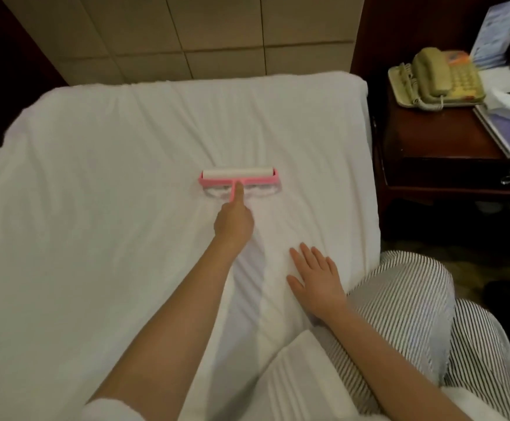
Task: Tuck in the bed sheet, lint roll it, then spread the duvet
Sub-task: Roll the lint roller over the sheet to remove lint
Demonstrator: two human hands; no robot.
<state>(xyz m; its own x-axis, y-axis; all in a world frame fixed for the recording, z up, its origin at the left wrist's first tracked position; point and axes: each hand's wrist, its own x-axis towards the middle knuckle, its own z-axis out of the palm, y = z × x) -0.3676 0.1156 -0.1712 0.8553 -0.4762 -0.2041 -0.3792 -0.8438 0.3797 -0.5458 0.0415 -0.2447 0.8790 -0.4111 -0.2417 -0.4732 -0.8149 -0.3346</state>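
Note:
A white bed sheet (102, 183) covers the mattress, with soft creases running down its middle. A pink lint roller (238, 177) with a white roll lies flat on the sheet near the bed's centre. My left hand (234, 221) grips its pink handle, index finger stretched along the handle toward the roll. My right hand (316, 276) rests flat on the sheet, fingers straight and spread, nearer to me and to the right of the roller. A striped duvet (411, 302) is bunched at the bed's right edge, close to my body.
A padded beige headboard (223, 34) rises behind the bed. To the right stands a dark wooden nightstand (436, 147) carrying a beige telephone (432, 77), papers and a booklet. Dark floor shows between bed and nightstand.

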